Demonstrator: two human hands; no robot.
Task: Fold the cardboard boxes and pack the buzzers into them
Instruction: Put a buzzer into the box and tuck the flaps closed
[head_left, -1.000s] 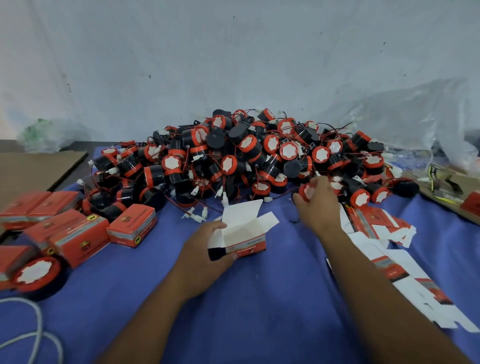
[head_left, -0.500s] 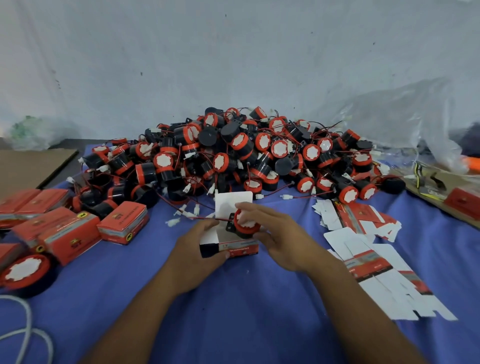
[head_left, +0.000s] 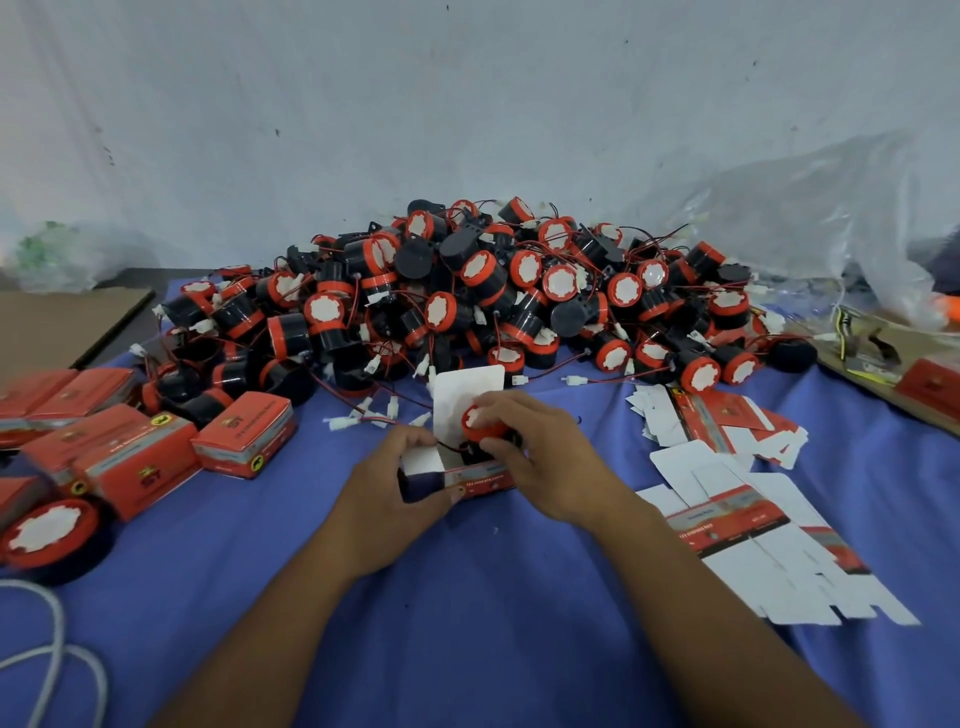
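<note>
Head view: the open box (head_left: 478, 480), a small red carton with a white inside, lies on the blue cloth (head_left: 467, 634) in the middle of the scene, and its white lid flap (head_left: 467, 387) stands up at the far side. The left hand (head_left: 395, 499) grasps the left end of the open box, with the thumb on the near face and the fingers curled over the top edge. The right hand (head_left: 545, 462) is just right of the open box, and its fingers curl round a buzzer (head_left: 480, 422) with a red cap and a black body. That buzzer sits at the mouth of the open box, red cap up; how deep its body goes in cannot be told. A thin red and black wire runs from it toward the left hand.

Behind the open box rises the pile of buzzers (head_left: 467, 301), black and red, with wires and white plugs tangled through it. To the right of the open box lie the flat box blanks (head_left: 753, 525), unfolded, white sides mostly up. To the left of the open box stand closed red boxes (head_left: 244, 434), set close together. Further left of it lies a larger red-capped disc (head_left: 49, 530), and nearer the camera a white cable (head_left: 57, 654). Far right and behind the open box lies a crumpled clear plastic bag (head_left: 831, 208).
</note>
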